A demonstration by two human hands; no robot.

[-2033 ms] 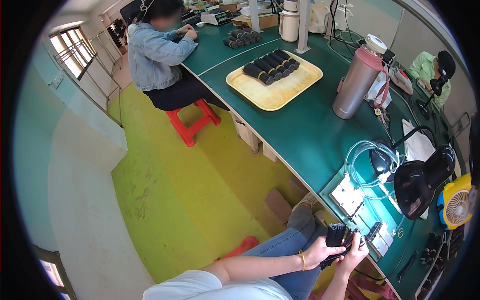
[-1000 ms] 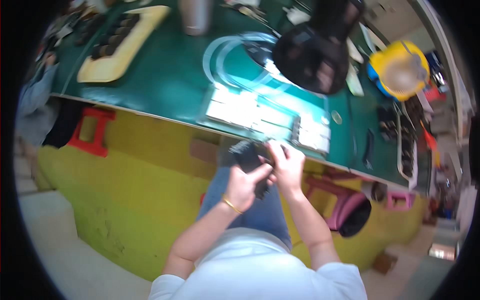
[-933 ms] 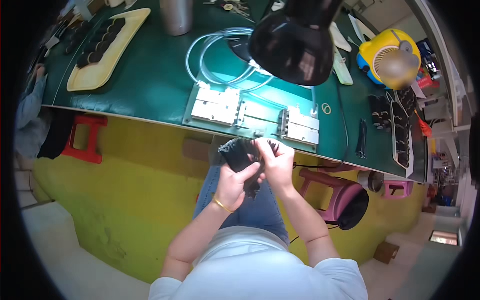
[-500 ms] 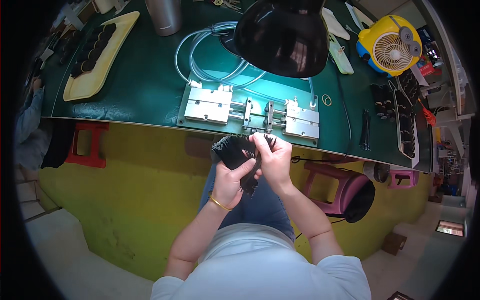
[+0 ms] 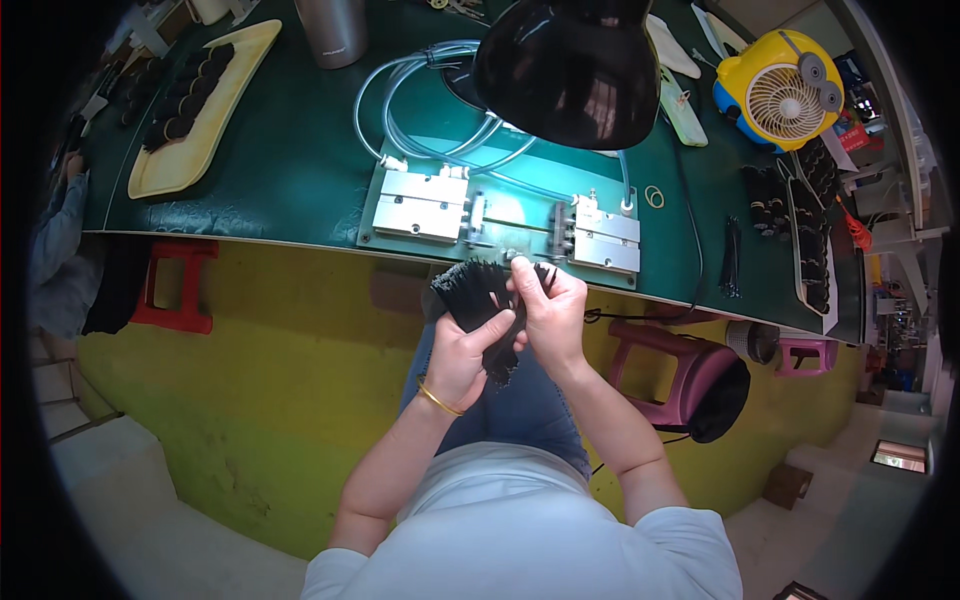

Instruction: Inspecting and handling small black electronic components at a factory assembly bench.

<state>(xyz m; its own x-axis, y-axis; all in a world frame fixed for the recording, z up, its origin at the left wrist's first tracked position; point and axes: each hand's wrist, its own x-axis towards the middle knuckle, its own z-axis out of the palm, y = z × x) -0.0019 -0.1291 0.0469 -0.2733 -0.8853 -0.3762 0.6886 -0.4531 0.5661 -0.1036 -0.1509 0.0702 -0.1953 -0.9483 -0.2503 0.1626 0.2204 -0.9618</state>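
A fanned bundle of thin black strands [image 5: 468,293] is held in front of the table's near edge, its tips toward the table. My left hand [image 5: 458,362] is closed round the lower left part, thumb laid across it. On the right side my right hand [image 5: 552,310] pinches some of the strands between thumb and fingers. Just beyond my hands is a metal fixture with a left block [image 5: 420,205] and a right block [image 5: 607,240]. Their jaws, a left one [image 5: 475,218] and a right one [image 5: 558,232], stand wide apart and look blurred.
A black lamp shade [image 5: 570,75] hangs over the fixture, beside coiled clear tubing [image 5: 390,115]. Black bundles lie on a yellow tray [image 5: 160,180] at left and a tray [image 5: 800,250] at right. A yellow fan [image 5: 785,95] stands far right. Stools flank me, red [image 5: 175,290] and pink [image 5: 675,375].
The fixture's two jaws have moved apart, each toward its own block. My hands keep their hold on the strands and have barely shifted.
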